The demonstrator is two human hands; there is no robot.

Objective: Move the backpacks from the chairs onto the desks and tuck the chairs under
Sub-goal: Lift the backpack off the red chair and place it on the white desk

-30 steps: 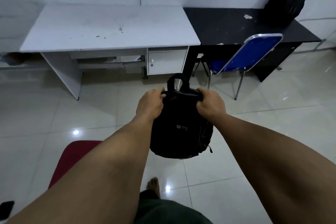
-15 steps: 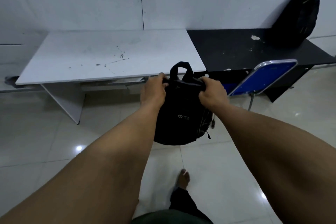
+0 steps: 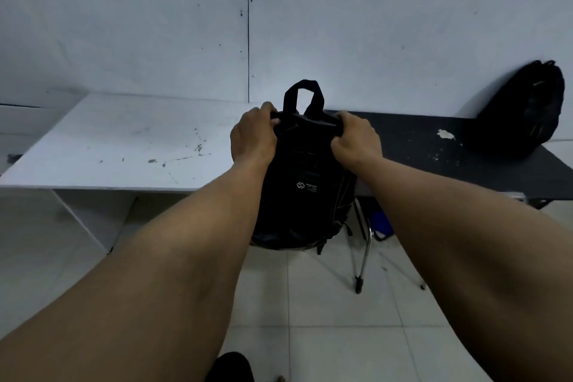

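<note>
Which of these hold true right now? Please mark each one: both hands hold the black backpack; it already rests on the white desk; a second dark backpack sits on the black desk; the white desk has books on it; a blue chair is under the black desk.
1. Both hands, left hand and right hand, grip the top of the black fabric backpack. True.
2. That backpack rests on the white desk. False: it hangs in the air at the desk's front edge.
3. A second dark backpack leans against the wall on the black desk. True.
4. Books lie on the white desk. False: only marks and stains show.
5. A blue metal-legged chair sits partly under the black desk. True.
</note>
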